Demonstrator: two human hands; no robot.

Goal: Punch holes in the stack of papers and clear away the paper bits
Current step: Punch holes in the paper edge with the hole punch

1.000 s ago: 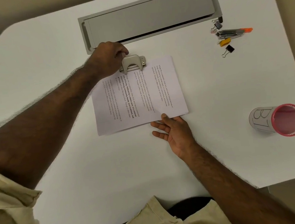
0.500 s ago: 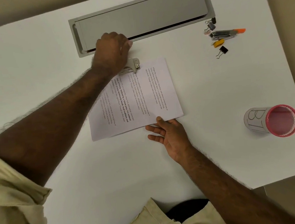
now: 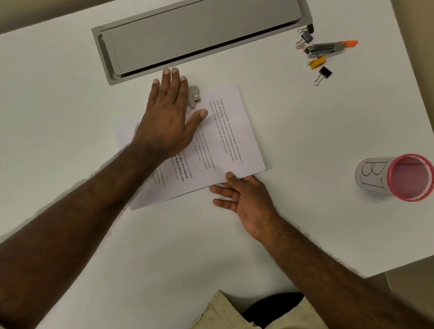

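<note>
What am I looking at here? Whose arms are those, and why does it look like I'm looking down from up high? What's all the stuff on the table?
There is just one picture of this moment, taken by a camera worn on a person's head, so you see what they see: their own two arms reaching out over a white table.

The left hand lies flat and open on a stack of papers, covering most of a small metal hole punch at the papers' far edge. The right hand rests open on the table, its fingertips touching the papers' near edge. Neither hand is gripping anything.

Farther back is a long grey flap set into the table. To the right lie a stapler and some binder clips, and a pink mesh cup with a paper label.
</note>
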